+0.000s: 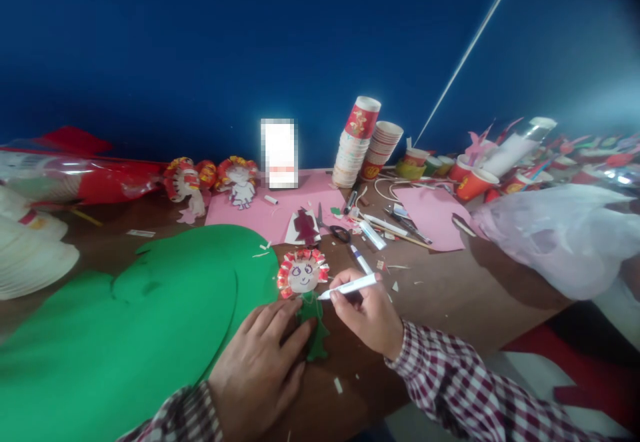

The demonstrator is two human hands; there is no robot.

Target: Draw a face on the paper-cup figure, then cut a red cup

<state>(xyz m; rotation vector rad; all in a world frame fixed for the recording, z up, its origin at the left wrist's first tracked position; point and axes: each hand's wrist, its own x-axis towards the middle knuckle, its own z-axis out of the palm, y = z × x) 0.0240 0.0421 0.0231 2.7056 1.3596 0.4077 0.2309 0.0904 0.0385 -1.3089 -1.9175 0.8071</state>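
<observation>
My right hand [367, 309] pinches a white marker [353, 287], its tip at the neck of a green paper body [317, 335]. That body joins a round paper face [303, 277] with drawn eyes and a smile, ringed by a red, frilled paper-cup rim. Flat on the table, my left hand [270, 349] rests its spread fingers against the doll's left edge and lower body. Just beyond the face lies a dark red paper cutout [304, 225] on white paper, beside black-handled scissors [339, 233]. A second marker [361, 259] lies behind my right hand.
Large green sheets [150, 322] cover the table's left side. Pink sheets [230, 209], stacked paper cups [356, 149] and finished paper figures [240, 185] stand or lie farther back. Paper scraps, pens and brushes [395, 225] litter the middle. A translucent plastic bag [565, 242] sits at the right.
</observation>
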